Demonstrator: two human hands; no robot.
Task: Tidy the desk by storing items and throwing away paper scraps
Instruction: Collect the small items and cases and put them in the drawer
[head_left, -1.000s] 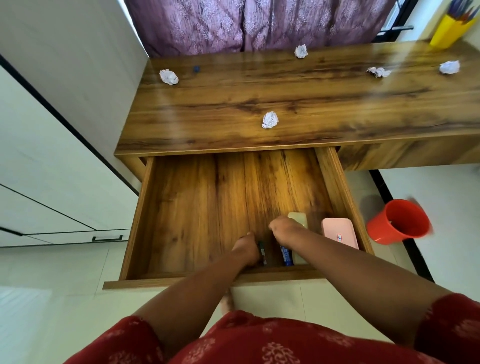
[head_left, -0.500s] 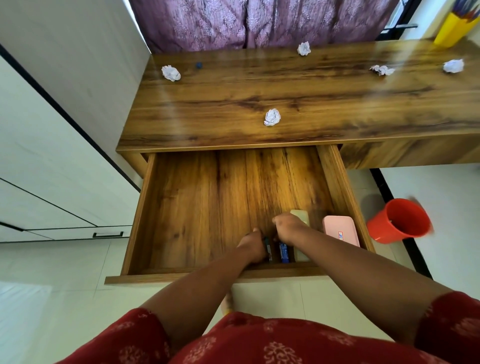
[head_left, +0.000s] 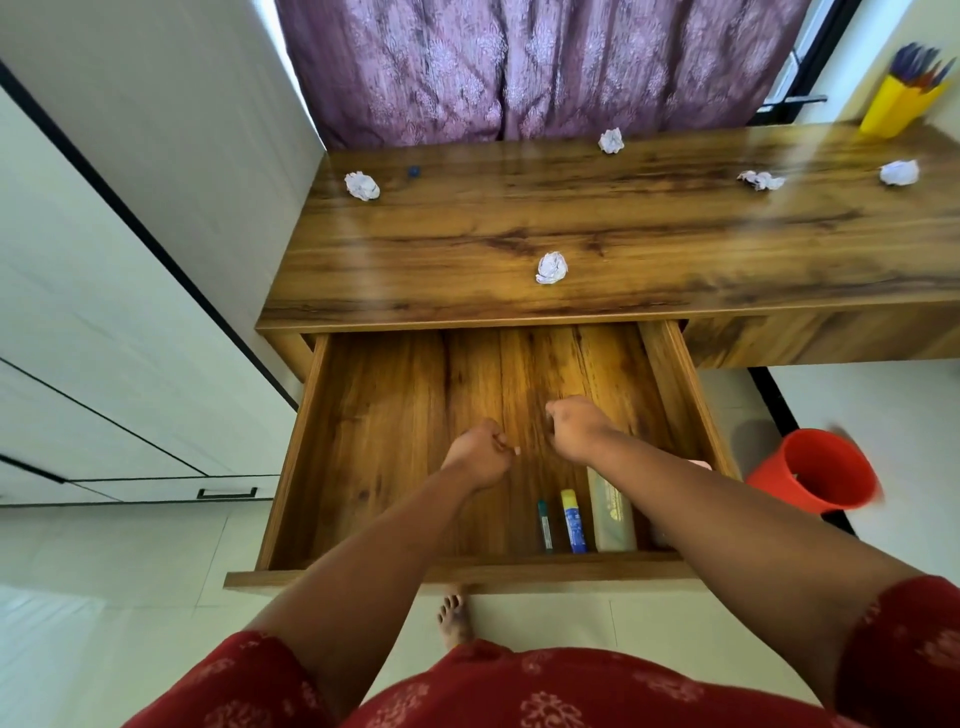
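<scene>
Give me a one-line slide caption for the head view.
Both hands empty above the open drawer holding stored items; five paper scraps remain on the desk.

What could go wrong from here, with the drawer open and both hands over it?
Shutting the drawer fast could roll the blue-and-yellow stick and green pen lying loose at its front. Five paper balls, like the nearest one, sit on the desk; the red bin stands off to the right, so tosses may miss.
</scene>
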